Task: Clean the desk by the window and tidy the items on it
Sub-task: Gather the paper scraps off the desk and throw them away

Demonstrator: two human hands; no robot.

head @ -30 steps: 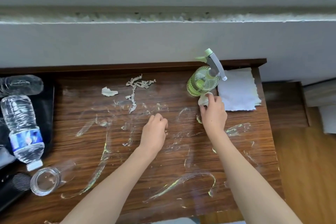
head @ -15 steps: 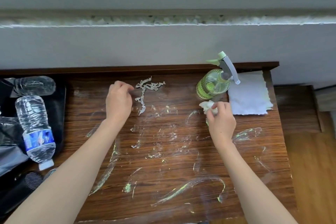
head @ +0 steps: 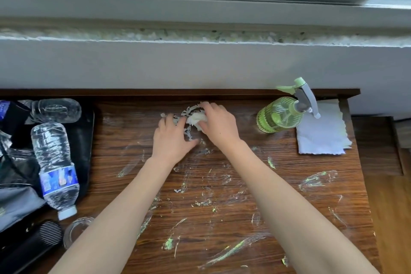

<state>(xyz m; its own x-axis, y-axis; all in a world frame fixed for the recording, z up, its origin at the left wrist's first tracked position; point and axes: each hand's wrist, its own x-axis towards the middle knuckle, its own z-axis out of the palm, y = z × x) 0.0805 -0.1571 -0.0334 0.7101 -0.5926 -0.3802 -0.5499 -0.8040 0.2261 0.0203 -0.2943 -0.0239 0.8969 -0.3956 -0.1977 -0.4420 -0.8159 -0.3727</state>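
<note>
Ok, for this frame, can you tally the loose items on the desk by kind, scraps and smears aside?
Clear plastic water bottles: 2, one lying across the back, one lying with its white cap toward the camera
Green translucent spray bottle with grey trigger: 1
White folded paper towel: 1
Clear drinking glass on its side: 1
Black ribbed cylindrical object: 1
Total: 6

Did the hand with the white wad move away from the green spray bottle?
Yes. The right hand, holding the white wad, was right beside the spray bottle a second ago. Now it is well to the bottle's left, at the paper scraps.
</note>
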